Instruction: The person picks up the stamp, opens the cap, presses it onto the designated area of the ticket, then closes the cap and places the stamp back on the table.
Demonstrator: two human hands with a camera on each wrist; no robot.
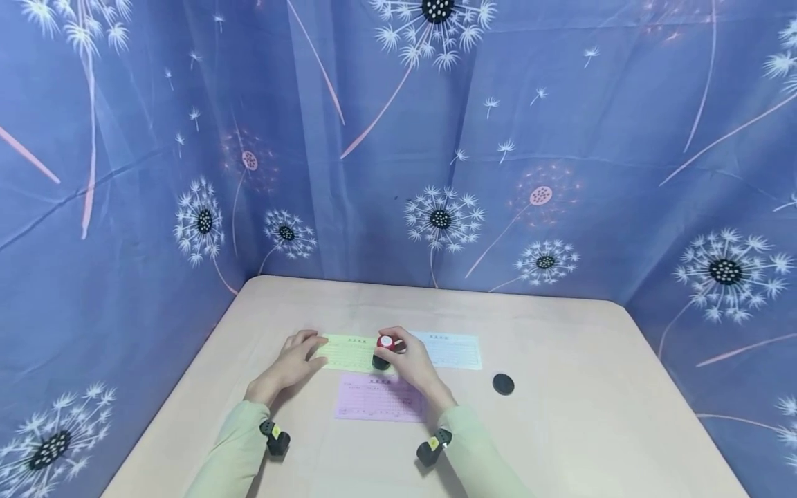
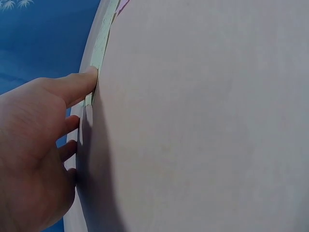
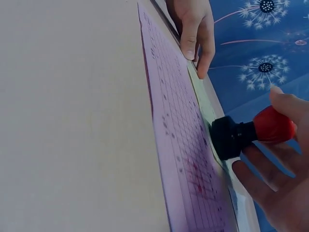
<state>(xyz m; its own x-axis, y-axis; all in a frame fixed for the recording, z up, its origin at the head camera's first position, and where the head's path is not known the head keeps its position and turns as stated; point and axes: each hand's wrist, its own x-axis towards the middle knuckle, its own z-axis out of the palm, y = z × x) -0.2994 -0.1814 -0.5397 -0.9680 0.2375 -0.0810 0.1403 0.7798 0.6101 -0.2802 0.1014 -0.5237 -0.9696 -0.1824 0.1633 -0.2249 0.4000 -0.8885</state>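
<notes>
A hand stamp [image 3: 276,124] with a red knob and a black base is gripped by my right hand [image 1: 411,360] at the knob. Its base stands at the right part of a yellow-green printed slip [image 1: 349,353]; whether it touches the paper I cannot tell. My left hand [image 1: 292,363] rests at that slip's left end, with the thumb and fingertips on its edge in the left wrist view. Just below lies a pink printed slip [image 1: 373,398], which carries red marks on its right side in the right wrist view.
A light blue printed slip [image 1: 454,350] lies to the right, partly behind my right hand. Farther right is a round black lid-like disc [image 1: 503,384] on the pale table [image 1: 591,415]. Blue dandelion-patterned cloth [image 1: 373,235] hangs behind and at the sides.
</notes>
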